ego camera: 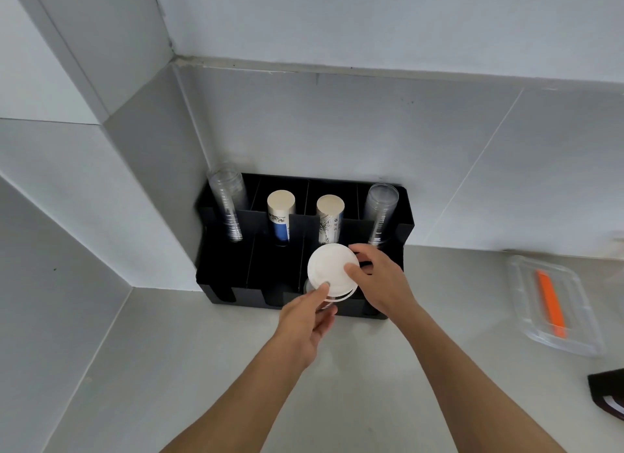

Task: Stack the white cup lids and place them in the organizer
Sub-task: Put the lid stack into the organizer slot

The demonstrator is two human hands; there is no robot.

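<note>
A stack of white cup lids (332, 270) is held by both hands directly over the front row of a black organizer (407, 216), at the third compartment from the left. The top lid faces the camera, and more rims show just below it, so the lids appear already stacked; how many there are cannot be counted. The left hand (309, 321) grips the near edge, its thumb pressed on the top lid and its fingers (326, 321) curled underneath. The right hand (380, 283) closes on the far right edge, thumb on top and fingers wrapped behind. The stack looks partly lowered into the compartment but not yet released, so the placing step seems nearly finished, with only letting go and settling left. No loose lids are visible on the grey worktop (175, 368). Behind, the organizer's back row holds two stacks of clear cups (226, 206) at the ends and two stacks of paper cups (280, 216) between them. Well apart to the right lies a clear tray (526, 317) with an orange item (551, 304) in it.
</note>
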